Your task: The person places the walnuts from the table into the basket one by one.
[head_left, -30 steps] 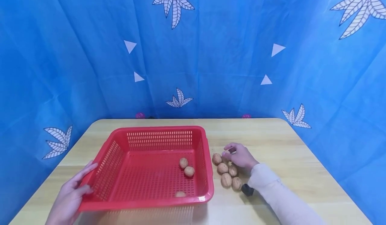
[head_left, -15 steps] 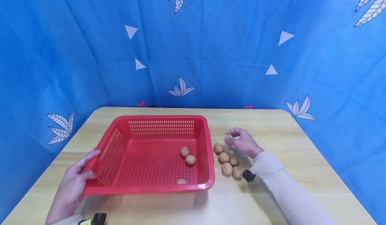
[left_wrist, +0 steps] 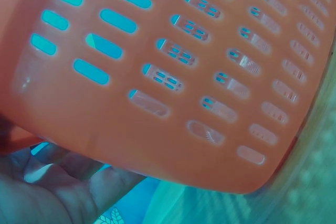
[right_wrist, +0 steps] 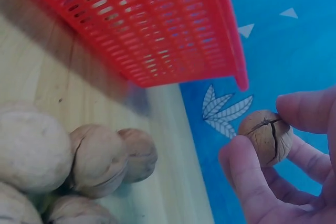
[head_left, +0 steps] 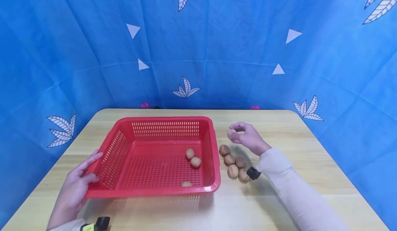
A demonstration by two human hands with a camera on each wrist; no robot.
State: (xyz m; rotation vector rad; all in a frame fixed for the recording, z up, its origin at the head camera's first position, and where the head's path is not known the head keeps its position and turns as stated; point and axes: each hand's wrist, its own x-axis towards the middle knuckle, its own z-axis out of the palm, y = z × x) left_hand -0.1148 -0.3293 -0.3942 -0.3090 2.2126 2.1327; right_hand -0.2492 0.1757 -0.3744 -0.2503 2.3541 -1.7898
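A cracked walnut (right_wrist: pixel 266 137) is pinched between the thumb and fingers of my right hand (head_left: pixel 248 138), raised beyond the walnut pile and right of the basket. Several walnuts (head_left: pixel 233 171) lie grouped on the table by the basket's right wall. My left hand (head_left: pixel 74 186) grips the left rim of the red plastic basket (head_left: pixel 149 192), thumb on the near side and fingers along the outside. In the left wrist view, its fingers (left_wrist: pixel 113 184) curl under the rim beside the slotted wall. Inside the basket, two walnuts (head_left: pixel 195 162) sit together at the right, and another walnut (head_left: pixel 186 184) shows near the front wall.
The light wooden table (head_left: pixel 260 203) extends around the basket. Behind it hangs a blue curtain (head_left: pixel 235 52) with white leaf prints. Black wrist-worn pieces show at both cuffs, the right one (head_left: pixel 253 173) close over the nearest walnuts.
My right hand has lifted a walnut off the pile and moved it up and slightly away, toward the basket's far right. The head view has tilted down. My left hand keeps its hold on the rim.
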